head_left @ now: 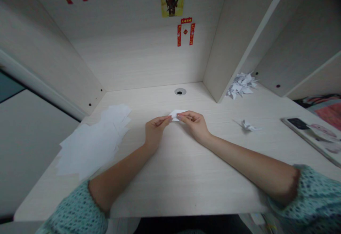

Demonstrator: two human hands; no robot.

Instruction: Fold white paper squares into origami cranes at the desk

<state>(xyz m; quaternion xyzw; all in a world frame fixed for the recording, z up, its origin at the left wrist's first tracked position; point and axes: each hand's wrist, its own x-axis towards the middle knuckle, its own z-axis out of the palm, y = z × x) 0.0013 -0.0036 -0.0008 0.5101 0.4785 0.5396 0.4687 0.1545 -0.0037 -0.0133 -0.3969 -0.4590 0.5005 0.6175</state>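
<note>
Between my two hands is a small folded piece of white paper (175, 113), near the middle of the desk. My left hand (157, 128) pinches its left end between thumb and fingers. At its right side, my right hand (194, 123) grips the paper with thumb and forefinger, covering part of it. The exact folds are too small to make out. A single folded paper crane (248, 126) lies on the desk to the right of my right hand. Off to the left of my left hand spreads a loose pile of white paper sheets (93, 141).
A heap of folded white paper pieces (242, 84) sits at the back right, behind an upright panel (229, 49). Near the right edge lies a phone (314, 134). A round cable hole (180, 91) opens in the desk (170, 180) by the back wall.
</note>
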